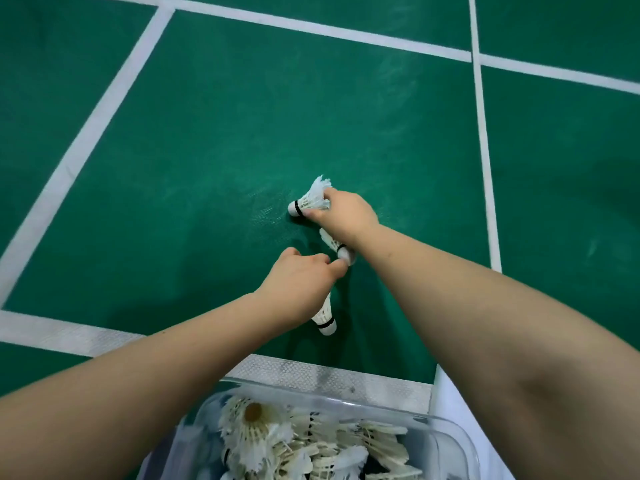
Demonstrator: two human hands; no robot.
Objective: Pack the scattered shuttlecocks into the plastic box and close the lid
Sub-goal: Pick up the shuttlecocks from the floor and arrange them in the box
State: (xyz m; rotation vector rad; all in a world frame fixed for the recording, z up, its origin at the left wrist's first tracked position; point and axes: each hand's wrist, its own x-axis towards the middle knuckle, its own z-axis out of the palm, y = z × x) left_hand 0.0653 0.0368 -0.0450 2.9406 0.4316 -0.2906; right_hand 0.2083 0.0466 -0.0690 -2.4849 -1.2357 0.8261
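Green badminton court floor (214,161) with white lines (86,140) crossing it, seen looking straight down past two bare arms. The right hand (346,216) is furthest out, thumb and fingers pinching the far shuttlecock (310,199) by its feathers, cork end pointing left with a black band round it. Just under that wrist lies the middle shuttlecock (336,244), half hidden by the arm, with the same black band. The left hand (298,282) is curled up, one fingertip touching that middle one's cork, and the near shuttlecock (325,318) sticks out below it, cork end down, feathers tucked up into the fist, so it looks like it's holding that one. Again a black band on the cork, no lettering big enough to read. Closest to the camera sits the clear plastic box (346,402), open on top, resting across a white line, with a pile of shuttlecocks (277,441) already inside. A white thing (450,393) sits just beside the box's right edge; can't tell what it is.
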